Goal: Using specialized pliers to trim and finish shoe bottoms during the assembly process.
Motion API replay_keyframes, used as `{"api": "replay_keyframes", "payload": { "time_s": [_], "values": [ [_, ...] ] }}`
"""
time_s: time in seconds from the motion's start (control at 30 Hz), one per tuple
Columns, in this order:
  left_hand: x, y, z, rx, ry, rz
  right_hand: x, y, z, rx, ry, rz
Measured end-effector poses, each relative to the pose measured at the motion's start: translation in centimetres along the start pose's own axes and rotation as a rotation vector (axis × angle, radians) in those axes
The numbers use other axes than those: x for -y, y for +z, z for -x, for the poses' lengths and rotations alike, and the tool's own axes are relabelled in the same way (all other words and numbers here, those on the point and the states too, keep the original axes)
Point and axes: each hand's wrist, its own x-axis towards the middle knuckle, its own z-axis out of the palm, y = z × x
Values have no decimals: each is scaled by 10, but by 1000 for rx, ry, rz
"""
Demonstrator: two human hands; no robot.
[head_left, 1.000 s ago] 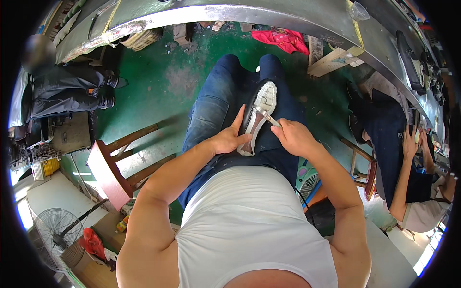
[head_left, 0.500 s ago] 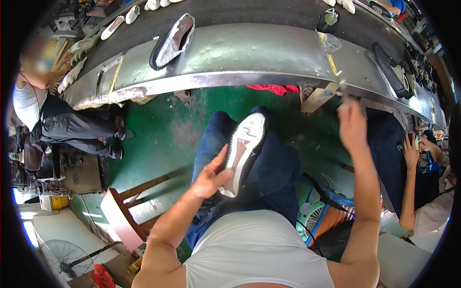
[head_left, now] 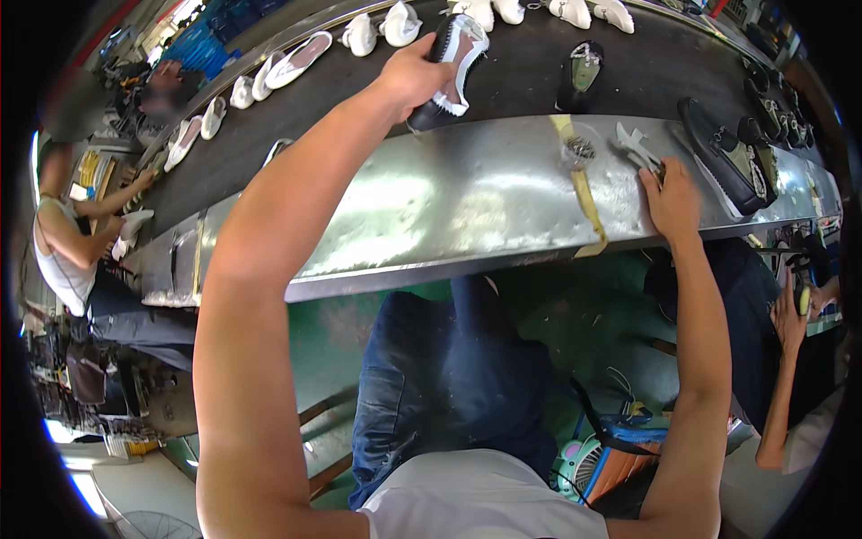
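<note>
Head view: the left hand (head_left: 417, 79) was closed, thumb and fingers clamped on the side of a black shoe (head_left: 469, 56). The shoe was held over the dark belt (head_left: 530, 90), near the inner edge of the metal ledge (head_left: 386, 216), its white-bordered, brown-centred face turned up. Could not tell whether its lower end touched the surface below. The right hand (head_left: 675, 199) was curled round the handles of metal pliers (head_left: 639, 149), at the right part of the ledge; the jaws stood apart with nothing between them. Could not tell whether the pliers rested on the metal.

Just left of the pliers: a clear cup (head_left: 580, 151) with small dark bits in it, beside a yellow strip (head_left: 588, 214) running down the ledge. Right of the right hand: black shoes (head_left: 714, 157) on the ledge. On the belt, a black shoe with a green inside (head_left: 584, 74) lay beyond the cup; white shoes (head_left: 400, 24) stood along the far side. At far left, a person in a white top (head_left: 67, 238) faced the belt
</note>
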Motion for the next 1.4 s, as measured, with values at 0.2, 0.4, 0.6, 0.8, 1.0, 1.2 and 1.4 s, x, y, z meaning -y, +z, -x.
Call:
{"api": "replay_keyframes", "payload": {
  "time_s": [0.2,0.4,0.6,0.8,1.0,1.2,1.4],
  "values": [
    [38,90,-92,32,474,-1410,-5,-2,-2,13,11,-65],
    [64,50,-109,-75,839,-734,-7,-7,-2,2,31,-38],
    [113,-8,-201,-513,-129,-478,4,-6,-8,50,74,-40],
    [137,5,-276,-487,-461,-573,6,-7,-8,62,120,-26],
    [171,-30,-319,-416,-414,-432,11,-8,-6,89,200,-10],
    [200,-62,-331,-316,-307,-642,15,-2,-6,81,184,-13],
    [186,-152,-255,-160,-311,-604,12,-1,-4,72,145,-46]
  ]
}}
